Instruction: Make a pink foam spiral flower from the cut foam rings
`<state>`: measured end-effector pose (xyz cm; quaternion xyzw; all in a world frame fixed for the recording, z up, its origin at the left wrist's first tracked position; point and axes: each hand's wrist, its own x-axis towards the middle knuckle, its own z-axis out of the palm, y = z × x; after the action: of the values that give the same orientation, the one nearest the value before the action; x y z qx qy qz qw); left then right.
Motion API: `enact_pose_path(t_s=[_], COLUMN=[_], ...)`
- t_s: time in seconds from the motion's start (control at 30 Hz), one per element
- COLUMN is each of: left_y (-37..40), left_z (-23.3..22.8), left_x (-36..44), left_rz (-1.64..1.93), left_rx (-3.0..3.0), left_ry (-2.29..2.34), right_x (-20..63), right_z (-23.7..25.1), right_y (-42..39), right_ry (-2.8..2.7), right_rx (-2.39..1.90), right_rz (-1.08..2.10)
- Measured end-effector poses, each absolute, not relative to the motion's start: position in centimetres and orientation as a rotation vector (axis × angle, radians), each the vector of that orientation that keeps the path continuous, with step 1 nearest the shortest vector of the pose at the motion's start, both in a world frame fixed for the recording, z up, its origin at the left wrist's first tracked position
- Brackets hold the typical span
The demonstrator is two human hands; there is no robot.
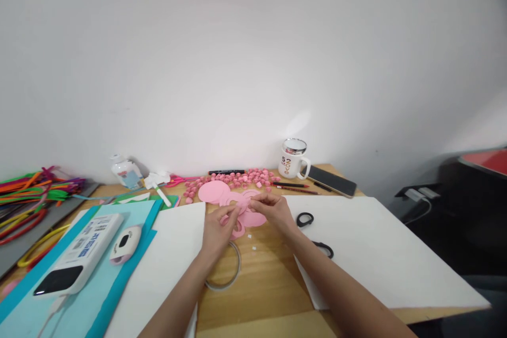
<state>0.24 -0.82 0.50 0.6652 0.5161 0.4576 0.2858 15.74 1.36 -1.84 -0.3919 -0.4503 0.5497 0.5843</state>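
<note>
Over the middle of the wooden table, my left hand (222, 223) and my right hand (272, 211) face each other with fingertips pinched on a small pink paper cutout (242, 205). Its exact shape is partly hidden by my fingers. Under and behind it lie more pink paper pieces (255, 218), some of them ring-shaped, and a pink paper disc (214, 191). A ring of narrow tape (238, 266) lies flat below my left hand. Black-handled scissors (304, 219) rest beneath my right forearm, which covers part of them. Two tiny white squares (254, 248) sit on the wood.
Pink pompom-like balls (253, 176) line the wall beside a white mug (292, 159), pencils (291, 185) and a phone (332, 180). White sheets (368, 248) flank my arms. Leftward are a power bank (85, 253), a small white device (125, 244), a bottle (125, 171) and colourful pipe cleaners (35, 190).
</note>
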Motion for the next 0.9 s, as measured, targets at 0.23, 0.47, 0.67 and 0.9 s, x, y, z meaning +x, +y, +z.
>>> enact_pose_path(t_s=[0.23,0.47,0.67,0.9], left_y=[-0.92,-0.89,-0.83,-0.62], left_z=[0.65,0.60,0.47,0.09], left_x=[0.32,0.35,0.29,0.13], left_rz=[1.253,1.267,1.246,1.263], left_rx=[1.738,1.753,1.793,1.804], left_ry=[1.377,1.371,1.392,1.410], right_x=[15.73,15.70,15.73,15.67], right_z=[-2.05,-2.14,-2.35,-1.68], right_y=[1.36,1.60,1.61,1.27], right_ry=[-1.039,-1.048,-1.030,-1.062], right_rx=[-0.900,-0.904,-0.886,-0.927], right_rz=[1.318,1.329,1.319,1.257])
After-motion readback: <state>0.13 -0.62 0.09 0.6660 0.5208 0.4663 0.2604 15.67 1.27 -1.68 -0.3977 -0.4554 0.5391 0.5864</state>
